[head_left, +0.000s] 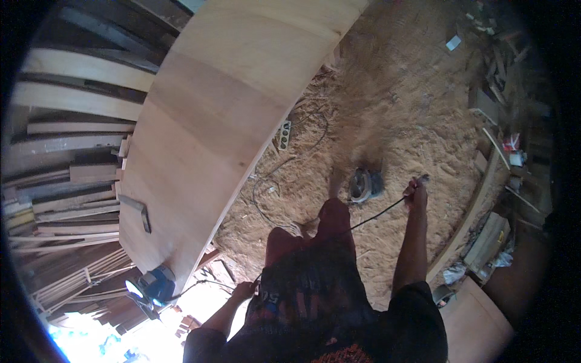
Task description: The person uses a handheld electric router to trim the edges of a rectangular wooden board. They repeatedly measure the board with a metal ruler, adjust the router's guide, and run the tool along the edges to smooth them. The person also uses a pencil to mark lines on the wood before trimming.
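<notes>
A dark power cord (378,215) runs taut across my lap between my two hands. My right hand (414,190), out over the sawdust, is closed on the cord near its end, where a small dark plug (425,178) sticks out. Close to my left hip, my left hand (245,290) is closed around the cord too, though its fingers are partly hidden. From there the cord continues to a blue power tool (157,284) at the near end of a large wooden panel (200,121). A grey metal square (136,212) lies on that panel.
A multi-socket power strip (284,136) lies on the sawdust-covered floor (411,109), its cable looping toward my legs. A dark rounded object (365,184) sits ahead of my knees. Stacked boards (78,100) fill the left side. Along the right lie a long timber (463,230) and wood scraps.
</notes>
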Demonstrator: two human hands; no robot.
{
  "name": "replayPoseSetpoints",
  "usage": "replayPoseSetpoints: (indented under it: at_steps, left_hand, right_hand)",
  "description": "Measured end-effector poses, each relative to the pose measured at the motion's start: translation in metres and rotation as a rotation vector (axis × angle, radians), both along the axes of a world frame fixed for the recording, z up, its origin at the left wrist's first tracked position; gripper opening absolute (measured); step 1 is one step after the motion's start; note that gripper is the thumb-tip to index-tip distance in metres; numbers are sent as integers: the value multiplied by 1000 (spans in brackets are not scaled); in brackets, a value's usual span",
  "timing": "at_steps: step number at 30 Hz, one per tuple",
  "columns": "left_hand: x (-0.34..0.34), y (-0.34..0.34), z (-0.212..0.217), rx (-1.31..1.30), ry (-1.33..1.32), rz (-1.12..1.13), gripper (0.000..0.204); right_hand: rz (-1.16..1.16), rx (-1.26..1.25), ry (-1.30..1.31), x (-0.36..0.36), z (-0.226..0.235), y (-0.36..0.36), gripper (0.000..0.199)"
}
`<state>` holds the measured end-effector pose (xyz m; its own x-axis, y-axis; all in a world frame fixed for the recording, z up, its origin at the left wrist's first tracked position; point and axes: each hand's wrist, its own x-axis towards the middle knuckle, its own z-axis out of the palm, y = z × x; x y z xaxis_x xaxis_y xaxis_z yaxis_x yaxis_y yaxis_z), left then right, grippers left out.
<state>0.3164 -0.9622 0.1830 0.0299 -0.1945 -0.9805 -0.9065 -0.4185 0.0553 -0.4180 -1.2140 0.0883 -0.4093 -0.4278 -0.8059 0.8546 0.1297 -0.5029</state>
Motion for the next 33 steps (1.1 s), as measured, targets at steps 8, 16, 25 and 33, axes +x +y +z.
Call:
replayPoseSetpoints:
  at_steps: [8, 16, 25, 33]
  left_hand:
    - [-76, -226, -75, -318, 76, -128, 62]
    - [-219, -439, -309, -520, 268, 671, 61]
    - [-112, -483, -569, -656, -148, 237, 91]
    - [-141, -556, -629, -651, 148, 509, 92]
  right_hand:
    - [154, -33, 335, 8, -65, -63, 22]
    - [479, 139, 124, 263, -208, -22, 27]
    - [1124, 297, 533, 317, -237, -32, 26]
    - [1042, 137, 518, 282, -220, -40, 25]
